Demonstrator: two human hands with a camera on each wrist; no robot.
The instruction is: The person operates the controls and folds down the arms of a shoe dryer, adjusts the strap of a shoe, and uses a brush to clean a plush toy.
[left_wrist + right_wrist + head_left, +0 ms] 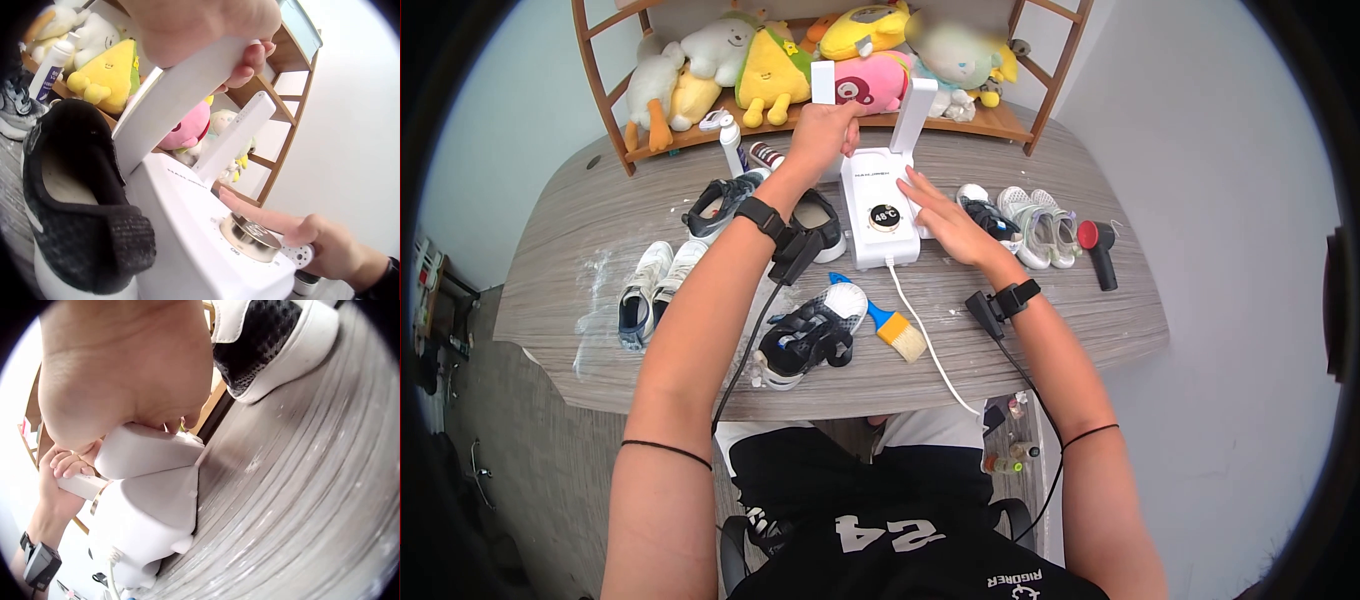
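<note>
A white shoe dryer [870, 180] stands on the table, its round display [885, 217] showing 48°C. My left hand [825, 138] grips the dryer's left upright arm [181, 94], fingers curled round its upper part. The right upright arm [914, 112] stands raised and untouched. Along the dryer's right side rests my right hand [950, 222], with its fingers stretched out. In the right wrist view, that hand covers the top of a white side piece [147, 453]. A black shoe with a white sole [75, 244] sits close beside the dryer on the left.
Nearer me lie a black-and-white shoe [810, 335] and a blue-handled brush [895, 332], beside the white cord [930, 350]. White shoes [645, 295] stand left, more shoes [1040, 230] right, near a red-and-black tool [1100, 255]. Behind, plush toys [775, 75] fill a wooden shelf.
</note>
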